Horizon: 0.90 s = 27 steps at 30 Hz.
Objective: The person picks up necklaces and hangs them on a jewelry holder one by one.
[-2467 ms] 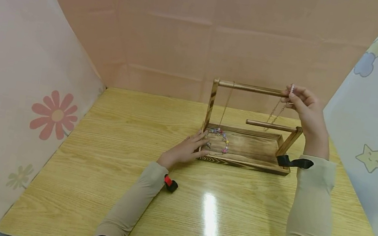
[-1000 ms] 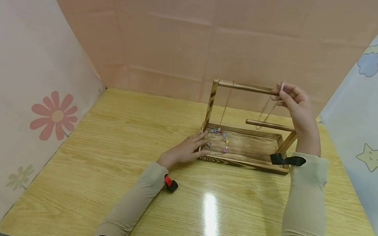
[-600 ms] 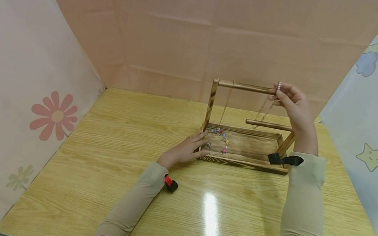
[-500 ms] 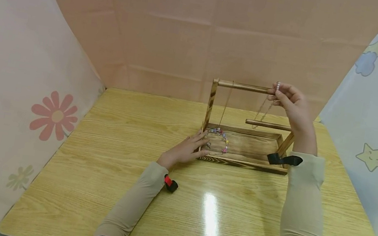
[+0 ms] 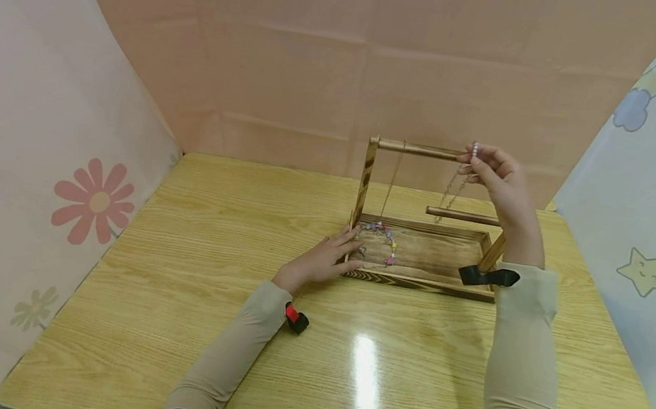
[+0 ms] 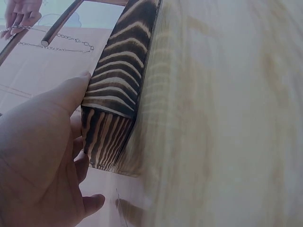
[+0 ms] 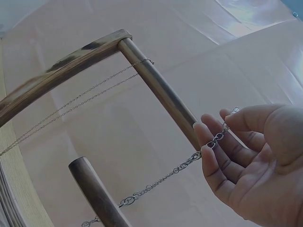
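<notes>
Surface (image 5: 182,353): pale yellow-brown wood grain, glossy, beneath both hands. White streak of reflected light (image 5: 365,389), nearer the body than the left hand (image 5: 322,261). Directly on it: one brown wooden stand (image 5: 365,182) with shallow tray base (image 5: 418,285), at the left hand's fingers, below the right hand (image 5: 506,193).

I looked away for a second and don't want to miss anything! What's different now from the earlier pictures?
The right hand moved left along the upper bar, bringing the silver chain it pinches along. Nothing visible was newly grabbed or let go. The left hand stayed at the left end of the wooden tray, and the colourful beads stayed put.
</notes>
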{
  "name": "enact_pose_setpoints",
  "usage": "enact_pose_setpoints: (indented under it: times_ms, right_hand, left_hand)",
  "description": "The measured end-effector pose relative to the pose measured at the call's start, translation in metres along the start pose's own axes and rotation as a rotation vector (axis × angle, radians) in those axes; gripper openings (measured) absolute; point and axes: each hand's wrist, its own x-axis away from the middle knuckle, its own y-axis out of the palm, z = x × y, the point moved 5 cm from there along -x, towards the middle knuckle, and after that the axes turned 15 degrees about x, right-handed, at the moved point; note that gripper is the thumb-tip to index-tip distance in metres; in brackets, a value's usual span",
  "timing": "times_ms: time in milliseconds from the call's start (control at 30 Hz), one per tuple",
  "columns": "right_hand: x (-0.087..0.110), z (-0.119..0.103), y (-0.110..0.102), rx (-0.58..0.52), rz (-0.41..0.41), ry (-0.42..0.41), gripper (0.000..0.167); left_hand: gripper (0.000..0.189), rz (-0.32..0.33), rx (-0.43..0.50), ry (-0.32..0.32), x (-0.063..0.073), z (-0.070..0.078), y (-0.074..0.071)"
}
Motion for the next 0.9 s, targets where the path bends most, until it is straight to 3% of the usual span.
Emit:
enact_pose_setpoints:
  times_ms: [900]
  right_hand:
    - [-0.005,-0.004,0.012,0.013,-0.037,-0.026,0.024]
  left_hand:
    - [0.060,-0.002,-0.006,-0.002,-0.001,-0.001,0.000]
